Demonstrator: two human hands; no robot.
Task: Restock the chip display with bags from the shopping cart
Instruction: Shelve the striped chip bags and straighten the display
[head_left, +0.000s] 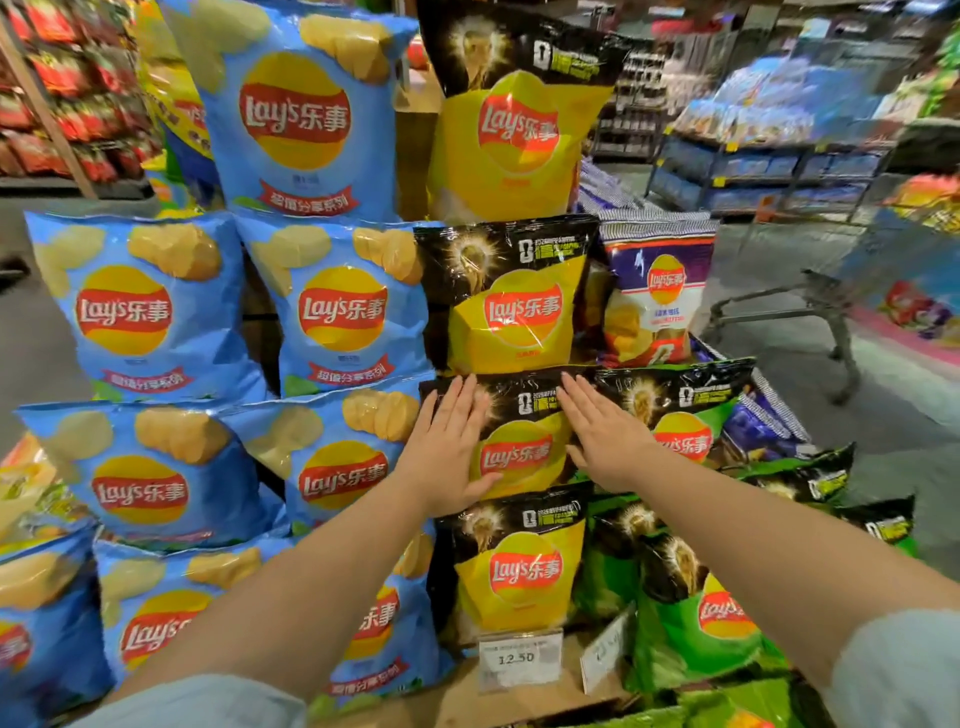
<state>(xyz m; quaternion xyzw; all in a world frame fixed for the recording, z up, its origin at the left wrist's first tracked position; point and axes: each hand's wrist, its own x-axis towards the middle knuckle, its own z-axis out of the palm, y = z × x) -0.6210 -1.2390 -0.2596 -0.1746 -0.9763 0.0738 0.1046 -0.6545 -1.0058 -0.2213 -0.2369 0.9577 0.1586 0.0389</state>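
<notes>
While the left hand (451, 453) and right hand (605, 439) press flat-fingered, gripping nothing, on the glossy black-and-yellow foil chip bag (519, 441), uneven pushing could topple the stacked bags above.

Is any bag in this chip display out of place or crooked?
Mostly it is tidy. One green bag, right of the yellow bag under the left hand and right hand, lies tilted, while the neighbouring bags stand straight. More green bags behind it lie loosely. No tear or spill shows.
</notes>
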